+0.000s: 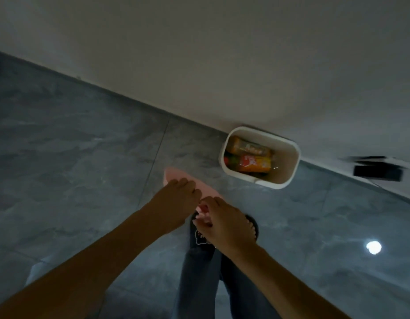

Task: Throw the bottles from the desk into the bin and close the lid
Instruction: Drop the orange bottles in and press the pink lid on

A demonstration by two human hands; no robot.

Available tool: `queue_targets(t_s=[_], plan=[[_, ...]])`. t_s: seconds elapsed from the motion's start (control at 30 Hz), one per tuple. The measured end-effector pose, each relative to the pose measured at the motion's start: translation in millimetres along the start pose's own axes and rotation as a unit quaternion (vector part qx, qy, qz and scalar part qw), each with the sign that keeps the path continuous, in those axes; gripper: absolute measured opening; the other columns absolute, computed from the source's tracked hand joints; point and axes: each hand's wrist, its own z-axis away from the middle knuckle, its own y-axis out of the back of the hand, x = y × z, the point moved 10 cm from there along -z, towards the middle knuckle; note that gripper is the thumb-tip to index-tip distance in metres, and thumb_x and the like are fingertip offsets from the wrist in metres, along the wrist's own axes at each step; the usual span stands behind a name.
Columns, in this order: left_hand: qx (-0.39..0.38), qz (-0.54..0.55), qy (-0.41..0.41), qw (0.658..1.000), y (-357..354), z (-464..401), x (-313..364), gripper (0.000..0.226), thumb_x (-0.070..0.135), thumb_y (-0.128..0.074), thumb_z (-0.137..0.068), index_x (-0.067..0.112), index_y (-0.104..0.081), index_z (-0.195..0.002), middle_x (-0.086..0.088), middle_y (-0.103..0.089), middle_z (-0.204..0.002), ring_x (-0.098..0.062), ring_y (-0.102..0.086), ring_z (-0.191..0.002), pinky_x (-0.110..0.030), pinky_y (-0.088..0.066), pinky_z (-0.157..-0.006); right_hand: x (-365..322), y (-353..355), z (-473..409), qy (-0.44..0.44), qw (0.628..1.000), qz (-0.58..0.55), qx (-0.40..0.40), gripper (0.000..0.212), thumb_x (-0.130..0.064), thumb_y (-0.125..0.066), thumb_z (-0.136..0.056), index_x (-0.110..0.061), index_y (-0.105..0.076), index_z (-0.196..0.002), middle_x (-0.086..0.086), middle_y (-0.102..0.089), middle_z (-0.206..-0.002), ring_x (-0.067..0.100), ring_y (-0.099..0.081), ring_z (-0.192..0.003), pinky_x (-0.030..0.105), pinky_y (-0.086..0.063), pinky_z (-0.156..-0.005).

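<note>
Standing over a grey tiled floor (73,157), a person is holding a flat pink lid (176,178) out in front of the legs, both arms reaching forward and down. The left hand (174,201) is gripping the lid from above, its fingers curled over the near edge, while the right hand (222,223) is pinching the lid's nearer end between thumb and fingers. The lid is hanging in the air, tilted and well short of the white bin (289,171), which is sitting open on the floor against the pale wall (222,54). Inside the bin, two bottles (252,157) with orange and yellow labels are lying on their sides, one beside the other, filling the left part of the tub. A dark boxy object (377,172), too blurred to identify, is resting at the foot of the wall to the right of the bin. Dark trousers (199,284) and slippers are showing beneath the hands.
</note>
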Motion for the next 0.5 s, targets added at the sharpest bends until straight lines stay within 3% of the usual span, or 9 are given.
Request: queue_targets(t_s=[0.17, 0.23, 0.3, 0.4, 0.43, 0.5], plan=[[0.066, -0.087, -0.081, 0.991, 93, -18, 51, 0.034, 0.016, -0.066, -0.087, 0.011, -0.06, -0.12, -0.012, -0.057, -0.124, -0.032, -0.048, -0.119, -0.049, -0.031, -0.107, 28, 65, 34, -0.123, 0.979, -0.11, 0.119, 0.015, -0.045, -0.062, -0.088, -0.035, -0.056, -0.098, -0.018, -0.066, -0.089, -0.002, -0.064, -0.079, 0.008, -0.049, -0.066], [0.13, -0.1, -0.116, 0.98, 124, -32, 73, 0.025, 0.012, -0.063, -0.088, 0.013, -0.065, -0.113, -0.01, -0.059, -0.119, -0.032, -0.048, -0.12, -0.056, -0.023, -0.115, 46, 80, 45, -0.176, 0.95, -0.199, 0.163, 0.017, -0.042, -0.068, -0.085, -0.039, -0.057, -0.098, -0.021, -0.069, -0.091, -0.007, -0.066, -0.085, 0.006, -0.052, -0.069], [0.206, -0.082, -0.155, 0.963, 146, -44, 94, 0.029, 0.012, -0.059, -0.085, 0.015, -0.066, -0.113, -0.011, -0.058, -0.123, -0.032, -0.048, -0.124, -0.054, -0.028, -0.115, 67, 88, 54, -0.218, 0.913, -0.276, 0.208, 0.017, -0.041, -0.069, -0.085, -0.04, -0.057, -0.097, -0.02, -0.07, -0.092, -0.006, -0.067, -0.087, 0.009, -0.054, -0.071], [0.28, 0.007, -0.167, 0.945, 157, -62, 104, 0.06, 0.018, -0.07, -0.078, 0.019, -0.053, -0.136, -0.013, -0.042, -0.148, -0.031, -0.038, -0.137, -0.046, -0.05, -0.1, 102, 84, 61, -0.287, 0.839, -0.384, 0.256, 0.014, -0.044, -0.064, -0.087, -0.037, -0.059, -0.097, -0.016, -0.071, -0.088, -0.001, -0.068, -0.076, 0.016, -0.052, -0.061], [0.286, 0.028, -0.152, 0.946, 154, -70, 103, 0.066, 0.023, -0.069, -0.081, 0.02, -0.046, -0.143, -0.013, -0.036, -0.154, -0.031, -0.034, -0.14, -0.045, -0.053, -0.097, 113, 77, 61, -0.308, 0.804, -0.435, 0.264, 0.012, -0.043, -0.062, -0.088, -0.035, -0.061, -0.098, -0.011, -0.071, -0.087, 0.001, -0.067, -0.074, 0.017, -0.052, -0.062], [0.263, 0.036, -0.118, 0.957, 133, -89, 101, 0.067, 0.029, -0.06, -0.091, 0.018, -0.035, -0.152, -0.014, -0.029, -0.16, -0.031, -0.031, -0.146, -0.049, -0.049, -0.106, 132, 57, 58, -0.335, 0.704, -0.564, 0.271, 0.012, -0.027, -0.06, -0.092, -0.022, -0.066, -0.101, 0.0, -0.073, -0.092, 0.008, -0.071, -0.086, 0.025, -0.057, -0.075]])
